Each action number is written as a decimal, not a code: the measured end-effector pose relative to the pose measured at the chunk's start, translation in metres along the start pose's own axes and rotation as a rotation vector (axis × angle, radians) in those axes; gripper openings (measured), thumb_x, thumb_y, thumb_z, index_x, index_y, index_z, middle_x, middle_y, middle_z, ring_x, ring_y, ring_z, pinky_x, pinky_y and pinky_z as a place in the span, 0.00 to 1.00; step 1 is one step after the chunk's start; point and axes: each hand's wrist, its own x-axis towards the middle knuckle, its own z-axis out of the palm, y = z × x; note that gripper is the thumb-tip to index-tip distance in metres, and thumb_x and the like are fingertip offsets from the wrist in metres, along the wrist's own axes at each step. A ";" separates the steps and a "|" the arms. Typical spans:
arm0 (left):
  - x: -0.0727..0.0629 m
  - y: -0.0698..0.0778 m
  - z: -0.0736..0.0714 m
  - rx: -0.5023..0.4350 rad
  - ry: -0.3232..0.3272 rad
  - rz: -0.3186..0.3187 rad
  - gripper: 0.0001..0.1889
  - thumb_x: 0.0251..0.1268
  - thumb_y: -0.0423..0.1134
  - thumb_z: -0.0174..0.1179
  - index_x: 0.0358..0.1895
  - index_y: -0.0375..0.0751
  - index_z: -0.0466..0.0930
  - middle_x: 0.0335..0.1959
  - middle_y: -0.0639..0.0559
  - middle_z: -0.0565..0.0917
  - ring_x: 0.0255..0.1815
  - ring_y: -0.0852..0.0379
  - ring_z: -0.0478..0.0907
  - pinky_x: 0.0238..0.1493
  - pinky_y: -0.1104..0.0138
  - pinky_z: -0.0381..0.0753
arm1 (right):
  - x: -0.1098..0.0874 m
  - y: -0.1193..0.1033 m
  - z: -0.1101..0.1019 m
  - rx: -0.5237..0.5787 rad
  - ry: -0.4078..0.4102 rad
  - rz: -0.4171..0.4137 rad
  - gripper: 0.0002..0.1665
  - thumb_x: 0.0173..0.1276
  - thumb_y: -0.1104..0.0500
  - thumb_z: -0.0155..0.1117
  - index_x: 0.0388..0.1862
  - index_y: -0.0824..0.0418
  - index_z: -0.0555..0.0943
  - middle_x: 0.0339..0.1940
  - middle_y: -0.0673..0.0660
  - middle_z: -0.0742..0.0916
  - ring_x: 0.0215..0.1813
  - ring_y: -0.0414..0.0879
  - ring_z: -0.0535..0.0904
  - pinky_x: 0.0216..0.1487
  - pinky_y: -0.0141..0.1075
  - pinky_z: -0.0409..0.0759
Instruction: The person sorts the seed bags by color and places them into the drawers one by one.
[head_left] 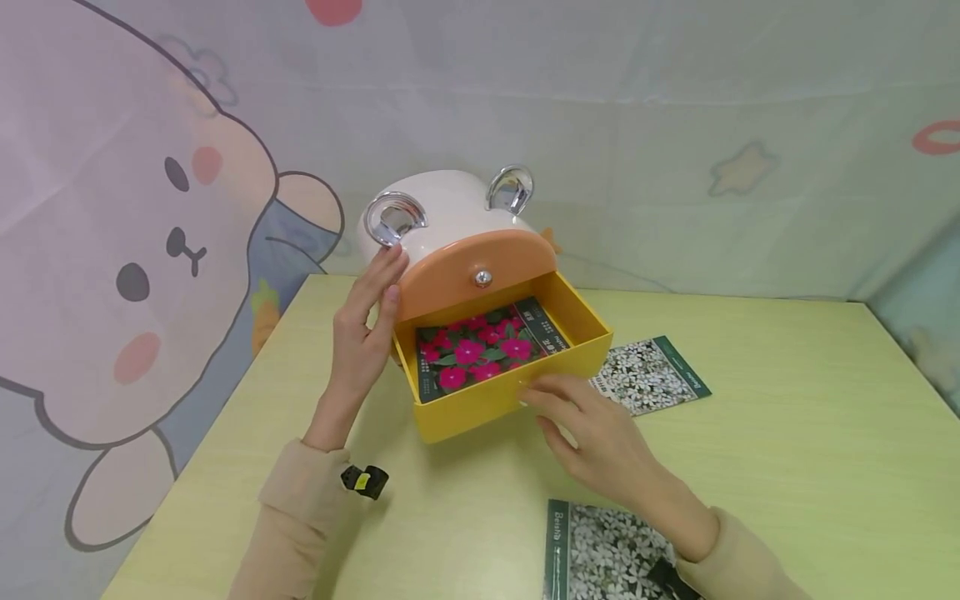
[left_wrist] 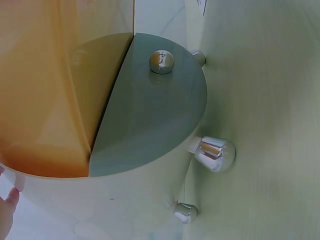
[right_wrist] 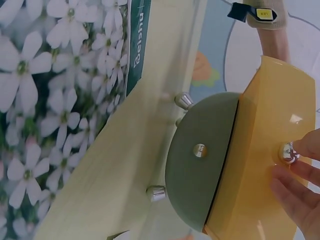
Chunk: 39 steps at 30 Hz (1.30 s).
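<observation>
Nearest to the head camera lies a flat, rectangular packet with white flowers and a dark green border [head_left: 611, 546], partly covered by the right wrist. Under everything is a pale yellow-green table [head_left: 810, 433]. Near its back edge stands a glossy white, rounded cabinet [head_left: 442, 196] on small silver legs [right_wrist: 156, 193].

From the cabinet's upper part, a deep yellow plastic drawer [head_left: 480, 400] stands out toward the person. Inside it lies a flat packet with magenta flowers [head_left: 480, 350]. Another, partly hidden white-flower packet [head_left: 652, 375] lies on the table, just beside the drawer's right corner.

With rather straight fingers, the left hand [head_left: 360, 333] rests against the cabinet's left side. The right hand [head_left: 592, 429] pinches the small round silver knob [right_wrist: 289, 152] on the drawer front.

In my judgement, a hard pull may bring the drawer out of its opening, or tip the cabinet forward if the left hand supports it weakly. A strong push could slide the cabinet toward the cloth backdrop [head_left: 675, 167], because the back edge is near. If a corner of the magenta packet rises, it might catch under the orange front panel [head_left: 450, 279]. The right sleeve [head_left: 738, 558] could drag the nearest packet. Most room for moving is at the right; the table's left edge is closer to the cabinet.
</observation>
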 end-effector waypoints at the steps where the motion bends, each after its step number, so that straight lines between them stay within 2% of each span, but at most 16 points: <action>1: 0.000 -0.002 0.000 -0.009 -0.001 -0.003 0.19 0.71 0.29 0.50 0.62 0.40 0.76 0.67 0.48 0.74 0.75 0.54 0.62 0.76 0.61 0.59 | 0.000 0.000 0.001 0.006 -0.002 0.003 0.27 0.50 0.70 0.71 0.52 0.58 0.81 0.48 0.53 0.83 0.46 0.45 0.80 0.38 0.33 0.82; 8: 0.005 -0.012 0.000 -0.043 -0.045 0.022 0.18 0.74 0.34 0.47 0.63 0.38 0.74 0.69 0.45 0.71 0.77 0.52 0.58 0.78 0.58 0.53 | 0.001 -0.001 0.004 0.066 -0.018 0.061 0.26 0.52 0.72 0.69 0.51 0.57 0.80 0.45 0.54 0.81 0.40 0.43 0.77 0.32 0.28 0.77; 13: 0.011 -0.016 -0.001 -0.048 -0.057 0.057 0.18 0.76 0.38 0.45 0.62 0.37 0.75 0.69 0.44 0.71 0.75 0.50 0.60 0.79 0.57 0.49 | 0.003 -0.002 0.006 0.081 -0.023 0.094 0.25 0.53 0.71 0.70 0.51 0.56 0.80 0.42 0.53 0.81 0.34 0.40 0.74 0.27 0.23 0.72; 22: 0.009 -0.022 0.004 -0.040 -0.033 0.067 0.18 0.76 0.41 0.44 0.61 0.39 0.76 0.68 0.46 0.73 0.75 0.52 0.61 0.79 0.56 0.47 | 0.006 -0.003 0.008 0.033 -0.056 0.109 0.21 0.55 0.66 0.72 0.48 0.54 0.79 0.35 0.50 0.80 0.29 0.38 0.71 0.22 0.21 0.65; 29: 0.009 -0.025 0.008 -0.046 -0.034 0.068 0.21 0.77 0.45 0.41 0.62 0.39 0.74 0.69 0.47 0.72 0.76 0.53 0.59 0.80 0.56 0.43 | 0.007 -0.001 0.008 0.012 -0.065 0.111 0.18 0.57 0.65 0.70 0.46 0.54 0.78 0.33 0.50 0.78 0.27 0.39 0.69 0.22 0.22 0.66; 39: 0.007 -0.026 0.007 -0.059 -0.046 0.021 0.24 0.77 0.51 0.39 0.63 0.41 0.74 0.70 0.51 0.71 0.77 0.54 0.57 0.80 0.58 0.39 | 0.010 -0.001 0.007 0.010 -0.072 0.103 0.17 0.58 0.65 0.69 0.46 0.55 0.78 0.34 0.50 0.79 0.25 0.39 0.70 0.21 0.22 0.65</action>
